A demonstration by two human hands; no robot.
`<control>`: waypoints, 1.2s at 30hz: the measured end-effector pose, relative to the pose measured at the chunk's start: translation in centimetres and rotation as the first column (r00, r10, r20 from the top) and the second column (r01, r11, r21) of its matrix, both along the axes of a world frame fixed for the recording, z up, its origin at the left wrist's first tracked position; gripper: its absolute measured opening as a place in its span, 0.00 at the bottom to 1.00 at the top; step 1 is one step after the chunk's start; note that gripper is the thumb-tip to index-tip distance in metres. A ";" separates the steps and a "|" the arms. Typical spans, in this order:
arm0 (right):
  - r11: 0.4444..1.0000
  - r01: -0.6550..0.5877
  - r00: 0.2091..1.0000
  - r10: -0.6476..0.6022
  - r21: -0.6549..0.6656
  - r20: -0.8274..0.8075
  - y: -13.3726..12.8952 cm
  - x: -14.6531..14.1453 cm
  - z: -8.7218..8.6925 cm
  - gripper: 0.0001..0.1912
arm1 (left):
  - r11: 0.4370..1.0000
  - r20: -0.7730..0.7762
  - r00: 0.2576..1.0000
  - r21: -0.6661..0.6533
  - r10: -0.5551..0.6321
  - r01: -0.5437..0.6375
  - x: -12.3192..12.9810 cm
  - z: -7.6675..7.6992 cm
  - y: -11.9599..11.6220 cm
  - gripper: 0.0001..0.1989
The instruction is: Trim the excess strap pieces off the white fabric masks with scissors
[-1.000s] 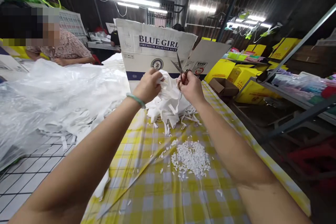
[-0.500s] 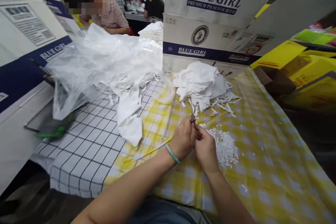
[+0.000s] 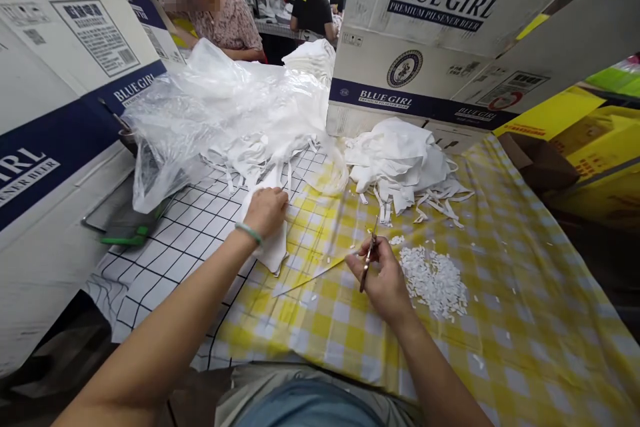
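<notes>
My left hand [image 3: 267, 215], with a pale green bangle at its wrist, rests over a white cloth piece [image 3: 274, 250]. Its fingers are curled closed on the fabric, their tips partly hidden. Small scissors [image 3: 369, 263] sit in my right hand [image 3: 387, 280], which is closed around the handles, blades pointing away from me. Just right of that hand lies a pile of small white snippets [image 3: 434, 282]. Beyond it is a heap of white cloth pieces with narrow straps [image 3: 395, 157].
A clear plastic bag [image 3: 200, 100] spreads over more white fabric at the back left. White-and-blue cartons stand at left [image 3: 60, 93] and behind [image 3: 415, 53]. A thin strip [image 3: 310, 278] lies on the yellow checked tablecloth [image 3: 520, 307]. People sit beyond the table.
My left hand has left my right hand and moved left onto the white cloth piece. The scissors stay in my right hand, now held lower. The view has shifted slightly left.
</notes>
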State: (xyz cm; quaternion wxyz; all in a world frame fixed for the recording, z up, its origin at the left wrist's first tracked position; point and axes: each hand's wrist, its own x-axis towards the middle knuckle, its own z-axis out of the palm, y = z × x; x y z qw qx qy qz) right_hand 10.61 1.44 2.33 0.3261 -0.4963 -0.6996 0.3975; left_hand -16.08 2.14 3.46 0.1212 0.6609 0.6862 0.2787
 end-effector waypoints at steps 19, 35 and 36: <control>0.996 0.004 1.000 -0.002 -0.090 0.022 3.5 0.4 -3.3 0.12 | 0.976 -0.044 0.979 0.081 -0.199 0.202 9.4 -3.4 -8.7 0.07; 0.994 0.008 0.939 0.032 0.113 -0.343 0.9 -2.1 -1.3 0.09 | 0.925 0.320 0.886 -0.068 -0.335 0.374 7.1 4.9 -2.2 0.10; 0.997 0.034 0.932 -0.008 0.066 -0.363 0.6 -2.3 -1.8 0.09 | 0.942 0.378 0.884 -0.080 -0.273 0.325 7.2 5.3 -3.1 0.11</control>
